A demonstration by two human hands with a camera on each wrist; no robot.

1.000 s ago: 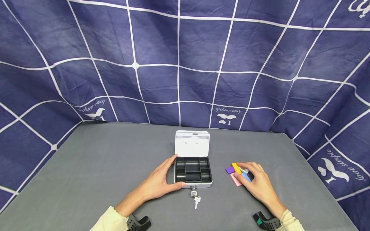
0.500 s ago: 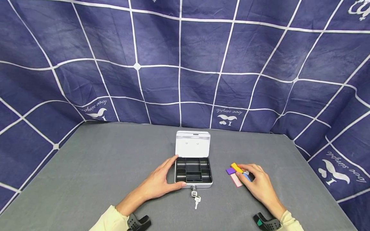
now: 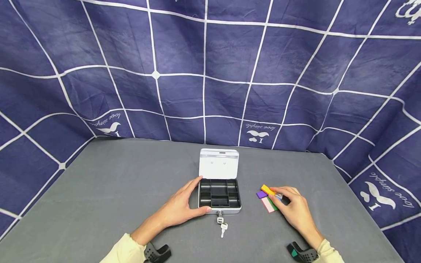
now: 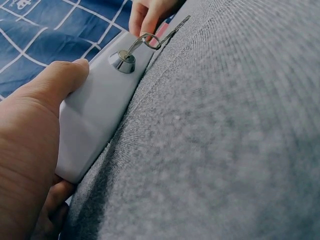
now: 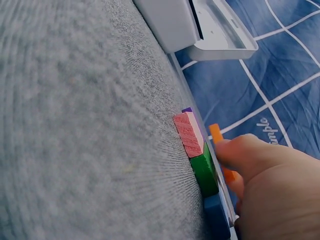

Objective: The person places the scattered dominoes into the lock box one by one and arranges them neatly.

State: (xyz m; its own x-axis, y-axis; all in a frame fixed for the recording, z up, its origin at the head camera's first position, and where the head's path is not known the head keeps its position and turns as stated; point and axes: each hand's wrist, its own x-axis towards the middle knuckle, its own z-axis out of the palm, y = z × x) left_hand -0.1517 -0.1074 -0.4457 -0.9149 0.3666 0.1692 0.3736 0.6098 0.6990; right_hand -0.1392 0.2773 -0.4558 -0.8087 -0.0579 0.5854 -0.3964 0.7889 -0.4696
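Note:
A small silver cash box lies with its lid raised, and its black compartment tray shows nothing inside. My left hand grips the box's left side, thumb along the front wall and fingers toward the back corner. Keys on a ring hang from the front lock. To the right, my right hand pinches an orange wooden block between thumb and fingers, raised over other blocks: purple, pink, green and blue. The hand partly hides these blocks.
The grey cloth-covered table runs back to a dark blue curtain with white lines, which also closes off both sides. Black wrist straps sit on both forearms near the cream sleeves.
The right hand has taken hold of the orange block and shifted it slightly upward and left, uncovering the green block. The left hand and cash box have stayed in place.

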